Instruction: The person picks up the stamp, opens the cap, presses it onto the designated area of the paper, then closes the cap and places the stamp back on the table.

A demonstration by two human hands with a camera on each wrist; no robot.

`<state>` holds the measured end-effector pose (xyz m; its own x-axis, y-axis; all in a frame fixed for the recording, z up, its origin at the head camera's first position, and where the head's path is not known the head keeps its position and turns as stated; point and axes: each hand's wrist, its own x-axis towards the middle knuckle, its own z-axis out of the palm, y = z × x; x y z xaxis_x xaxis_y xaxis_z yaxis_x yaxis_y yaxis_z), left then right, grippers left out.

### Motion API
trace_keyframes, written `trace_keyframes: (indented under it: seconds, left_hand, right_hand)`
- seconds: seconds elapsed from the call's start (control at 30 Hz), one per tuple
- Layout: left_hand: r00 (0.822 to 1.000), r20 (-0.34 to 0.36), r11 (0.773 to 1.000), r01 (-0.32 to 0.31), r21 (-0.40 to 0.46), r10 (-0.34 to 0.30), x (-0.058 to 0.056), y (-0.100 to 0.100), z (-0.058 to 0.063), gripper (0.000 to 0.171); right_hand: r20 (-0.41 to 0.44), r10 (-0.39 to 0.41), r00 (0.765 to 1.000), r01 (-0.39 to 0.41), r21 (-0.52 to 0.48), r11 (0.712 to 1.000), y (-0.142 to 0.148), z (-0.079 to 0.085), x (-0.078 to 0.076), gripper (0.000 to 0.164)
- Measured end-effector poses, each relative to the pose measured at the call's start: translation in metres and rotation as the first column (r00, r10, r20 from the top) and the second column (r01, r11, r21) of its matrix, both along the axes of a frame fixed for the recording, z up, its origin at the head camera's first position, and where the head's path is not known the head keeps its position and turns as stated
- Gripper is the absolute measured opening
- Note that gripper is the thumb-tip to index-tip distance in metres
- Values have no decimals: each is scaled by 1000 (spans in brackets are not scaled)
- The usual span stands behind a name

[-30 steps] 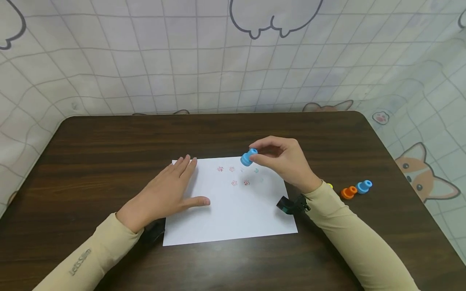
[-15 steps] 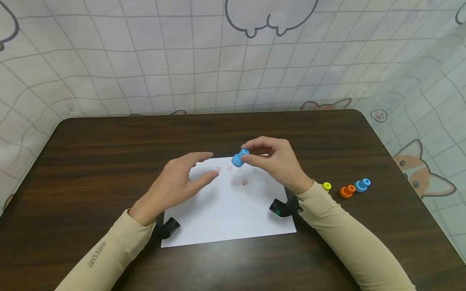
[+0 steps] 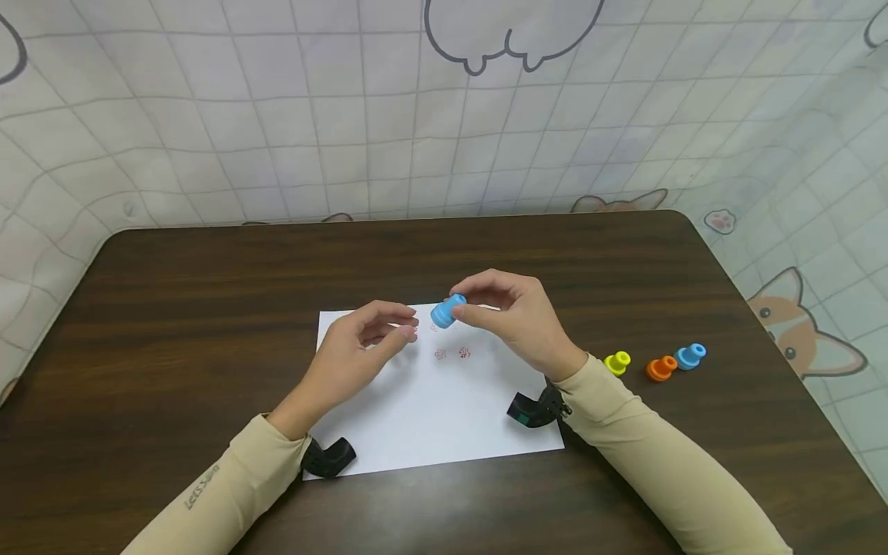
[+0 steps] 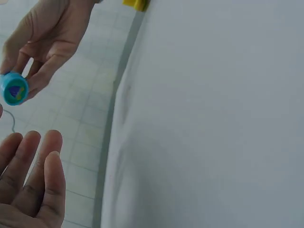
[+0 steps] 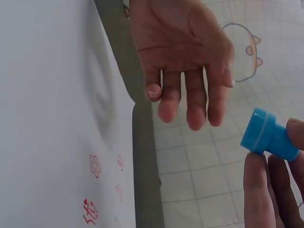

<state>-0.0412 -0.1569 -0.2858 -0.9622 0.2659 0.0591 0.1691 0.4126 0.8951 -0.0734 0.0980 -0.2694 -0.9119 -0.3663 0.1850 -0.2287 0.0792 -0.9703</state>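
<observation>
My right hand (image 3: 516, 320) pinches a small light-blue toy stamp (image 3: 445, 313) by its narrow handle, over the far edge of a white sheet of paper (image 3: 444, 416). The left wrist view catches the round end of the stamp (image 4: 15, 90), with a purple and yellow patch inside. My left hand (image 3: 357, 354) hovers over the paper's left side, fingers loosely bent and holding nothing, a short gap from the stamp. Small red flower-like prints (image 5: 95, 166) mark the paper; part of the upper row is hidden behind the hands.
To the right of the paper stand a yellow stamp (image 3: 616, 363), an orange stamp (image 3: 661, 368) and another blue stamp (image 3: 691, 356). All lie on a dark wooden table (image 3: 208, 308), backed by a grid-patterned cloth (image 3: 277, 116).
My left hand has lifted off the paper and moved right toward the stamp, fingers bending. The right hand has shifted left with the stamp. The yellow stamp has come into fuller view.
</observation>
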Motion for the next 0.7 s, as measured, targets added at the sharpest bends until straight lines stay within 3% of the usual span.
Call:
trace_keyframes:
  seconds: [0.33,0.7]
  left_hand:
    - [998,43,984,31,175,-39,-1,8,-12,26]
    - [996,60,972,45,232,-61,10,9,-13,24]
  right_hand:
    - [4,11,1000,-12,15,1000,2,-5,5,26]
    - [-1,26,1000,-26,-67,997,-7,-14,7,23]
